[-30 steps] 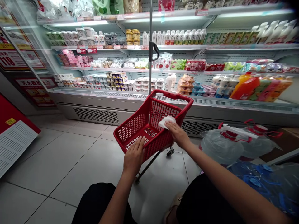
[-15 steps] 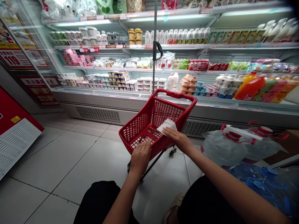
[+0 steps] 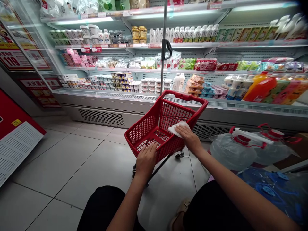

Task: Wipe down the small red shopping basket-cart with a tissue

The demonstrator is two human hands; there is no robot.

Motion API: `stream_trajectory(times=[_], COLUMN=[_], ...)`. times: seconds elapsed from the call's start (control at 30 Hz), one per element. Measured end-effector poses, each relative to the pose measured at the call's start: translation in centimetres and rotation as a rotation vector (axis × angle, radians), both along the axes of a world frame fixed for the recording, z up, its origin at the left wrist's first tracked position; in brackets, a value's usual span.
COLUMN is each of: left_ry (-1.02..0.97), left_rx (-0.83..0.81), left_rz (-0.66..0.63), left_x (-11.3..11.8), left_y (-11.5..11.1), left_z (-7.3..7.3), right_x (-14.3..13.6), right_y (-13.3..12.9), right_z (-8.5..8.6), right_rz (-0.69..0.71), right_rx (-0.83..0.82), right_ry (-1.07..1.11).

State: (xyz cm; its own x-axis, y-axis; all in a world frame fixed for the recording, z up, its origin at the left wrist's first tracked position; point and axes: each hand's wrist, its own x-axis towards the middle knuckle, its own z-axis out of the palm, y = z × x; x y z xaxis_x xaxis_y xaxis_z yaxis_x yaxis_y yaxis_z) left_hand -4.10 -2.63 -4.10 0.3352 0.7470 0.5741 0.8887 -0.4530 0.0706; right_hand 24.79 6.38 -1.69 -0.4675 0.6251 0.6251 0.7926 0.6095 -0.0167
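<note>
A red plastic shopping cart (image 3: 144, 130) with a lattice basket stands on wheels in front of me. My left hand (image 3: 146, 158) grips the near rim of the basket, its fingers hooked over the edge. On the right side rim, my right hand (image 3: 187, 134) presses a folded white cloth (image 3: 177, 129) against the basket. Part of the cloth is hidden beneath the fingers. The handle (image 3: 185, 97) of the cart is at its far end, close to the fridge.
An open refrigerated display (image 3: 108, 100) with dairy goods and drinks runs behind the cart. Large water bottles (image 3: 233, 152) and blue jugs (image 3: 267, 189) stand at the right. A red and white unit (image 3: 21, 150) is at the left on the tiled floor (image 3: 81, 163).
My right hand and the cloth have moved right and slightly up along the side rim. The cart appears shifted slightly right, with my left hand still on its near rim.
</note>
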Motion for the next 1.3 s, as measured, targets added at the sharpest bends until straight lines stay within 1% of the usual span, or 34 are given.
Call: stream_trajectory(times=[0.07, 0.17, 0.23, 0.3, 0.37, 0.47, 0.53, 0.57, 0.63, 0.73, 0.8, 0.87, 0.9, 1.0, 1.07, 1.1, 1.17, 1.2, 1.3], left_ry=[-0.004, 0.01, 0.028, 0.04, 0.045, 0.05, 0.056, 0.059, 0.068, 0.079, 0.077, 0.063, 0.054, 0.042, 0.058, 0.064, 0.062, 0.052, 0.023], left_rx=[0.003, 0.009, 0.013, 0.013, 0.009, 0.006, 0.004, 0.004, 0.003, -0.004, -0.007, -0.008, -0.008, -0.013, -0.018, -0.014, 0.004, 0.015, 0.03], left_rz=[0.01, 0.027, 0.032, 0.036, 0.04, 0.046, 0.056, 0.065, 0.087, 0.104, 0.098, 0.083, 0.07, -0.021, -0.109, -0.136, -0.135, -0.114, -0.061], left_x=[0.1, 0.0, -0.2, -0.4, -0.6, -0.6, -0.5, -0.4, -0.2, -0.3, -0.4, -0.6, -0.8, -1.0, -1.1, -1.0, -0.8, -0.7, -0.4], left_y=[0.0, -0.1, -0.2, -0.4, -0.5, -0.7, -0.8, -0.8, -0.8, -0.7, -0.7, -0.6, -0.7, -0.8, -0.8, -0.8, -0.6, -0.5, -0.2], left_z=[0.0, -0.1, -0.2, -0.1, 0.0, 0.2, 0.1, 0.1, 0.0, -0.1, -0.1, 0.1, 0.3, 1.0, 1.2, 1.2, 0.8, 0.6, -0.2], right_x=[-1.6, -4.5, -5.5, -4.7, -2.5, 0.8, 1.3, 0.8, -1.1, -4.3, -4.8, -3.6, -2.4, 0.9, 1.6, 1.3, -0.7, -2.1, -6.2], right_y=[-1.0, -3.1, -4.2, -4.4, -3.8, -2.7, -2.6, -2.9, -3.9, -5.4, -5.4, -4.6, -3.9, -1.6, -0.9, -0.9, -1.8, -2.5, -5.1], right_z=[-0.5, -1.3, -1.4, -1.1, -0.6, -0.2, -0.6, -0.9, -1.8, -2.7, -2.5, -1.8, -1.4, -0.5, -0.5, -0.8, -1.6, -2.0, -3.1], right_rz=[0.028, 0.13, 0.201, 0.253, 0.259, 0.157, 0.078, 0.056, 0.064, 0.174, 0.247, 0.283, 0.274, 0.15, 0.053, 0.021, 0.009, 0.035, 0.176], right_rx=[-0.016, -0.011, 0.005, 0.02, 0.032, 0.044, 0.039, 0.038, 0.034, 0.026, 0.013, 0.003, -0.002, -0.013, -0.025, -0.03, -0.036, -0.039, -0.054], right_ry=[-0.017, -0.078, -0.116, -0.139, -0.129, -0.057, -0.011, 0.01, 0.034, 0.02, -0.007, -0.026, -0.027, 0.013, 0.063, 0.09, 0.132, 0.138, 0.116])
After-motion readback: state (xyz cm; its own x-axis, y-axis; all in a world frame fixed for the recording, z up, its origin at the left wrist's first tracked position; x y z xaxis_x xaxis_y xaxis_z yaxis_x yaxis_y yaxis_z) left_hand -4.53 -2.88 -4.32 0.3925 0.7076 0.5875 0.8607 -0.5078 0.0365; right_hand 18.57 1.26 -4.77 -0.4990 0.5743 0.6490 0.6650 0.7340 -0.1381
